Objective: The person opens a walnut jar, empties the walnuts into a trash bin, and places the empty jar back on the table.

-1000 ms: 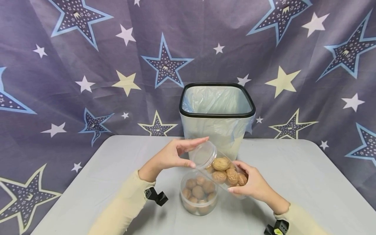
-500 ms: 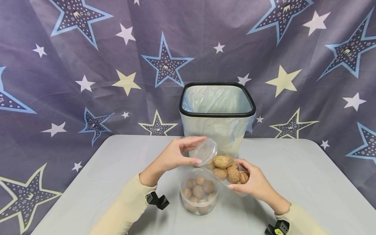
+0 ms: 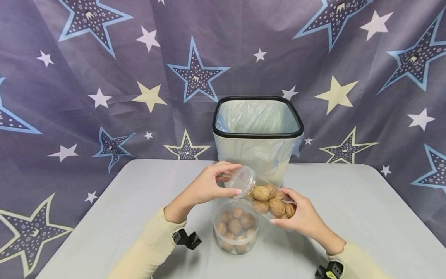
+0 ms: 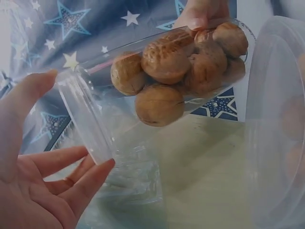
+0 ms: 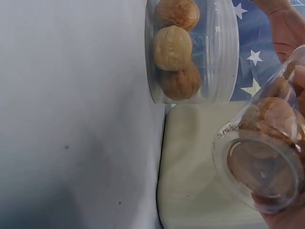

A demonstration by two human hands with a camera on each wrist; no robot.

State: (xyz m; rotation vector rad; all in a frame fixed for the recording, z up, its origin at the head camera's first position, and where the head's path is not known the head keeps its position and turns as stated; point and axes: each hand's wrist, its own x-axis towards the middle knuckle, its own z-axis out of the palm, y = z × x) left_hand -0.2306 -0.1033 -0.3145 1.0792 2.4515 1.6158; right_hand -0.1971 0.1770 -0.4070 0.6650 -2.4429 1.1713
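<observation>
My right hand (image 3: 301, 215) grips a clear plastic jar (image 4: 102, 71) of walnuts (image 4: 167, 62) near its base. The jar is tilted, its lidded end up and to the left. My left hand (image 3: 210, 184) pinches the clear lid (image 3: 242, 181) between thumb and fingers, at the jar's mouth. Whether the lid is loose I cannot tell. Below the tilted jar, a wider round clear tub (image 3: 236, 248) stands upright on the table with several walnuts inside. In the right wrist view the jar's round bottom (image 5: 262, 169) faces the camera.
Just behind the hands stands a white bin (image 3: 256, 153) with a black rim and a clear plastic liner. The grey-white table (image 3: 167, 174) lies under everything. A star-patterned cloth (image 3: 136, 62) hangs behind it.
My left thumb has shifted right onto the lid, and the left fingers have bent round its edge. The jar has risen slightly, then dipped a little. The wide tub stays in place.
</observation>
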